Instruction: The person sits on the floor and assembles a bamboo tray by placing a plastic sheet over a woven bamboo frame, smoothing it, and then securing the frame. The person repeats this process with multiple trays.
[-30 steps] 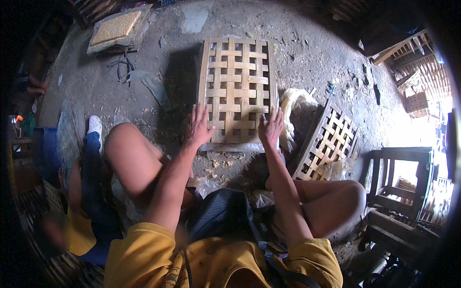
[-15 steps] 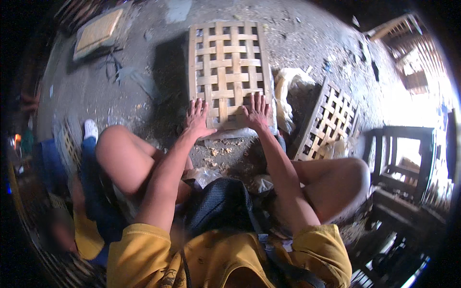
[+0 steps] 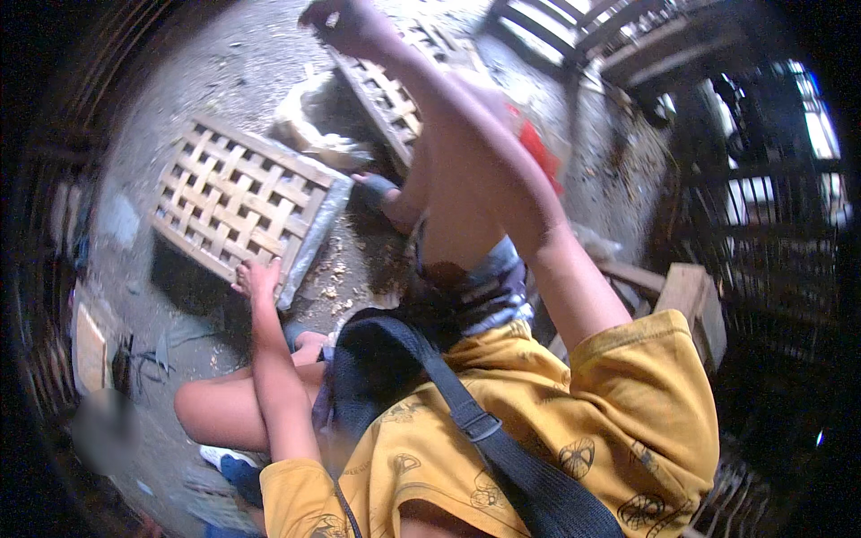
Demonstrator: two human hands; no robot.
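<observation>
Right hand (image 3: 348, 25) is motion-blurred and clipped at the top edge; can't read its grip. Right forearm (image 3: 489, 134) partly covers the far lattice panel (image 3: 377, 88). Plastic (image 3: 325, 217) under the near lattice panel (image 3: 240, 193) is mostly hidden. Red item (image 3: 538, 151) beside the forearm: kind unclear.

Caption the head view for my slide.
Left hand at the edge of a woven lattice panel, right hand held apart from it.

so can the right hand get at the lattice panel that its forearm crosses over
Probably yes: the right hand appears near one end of that lattice panel, with nothing visible between them, though its height above the panel is hard to judge from this view.
</observation>
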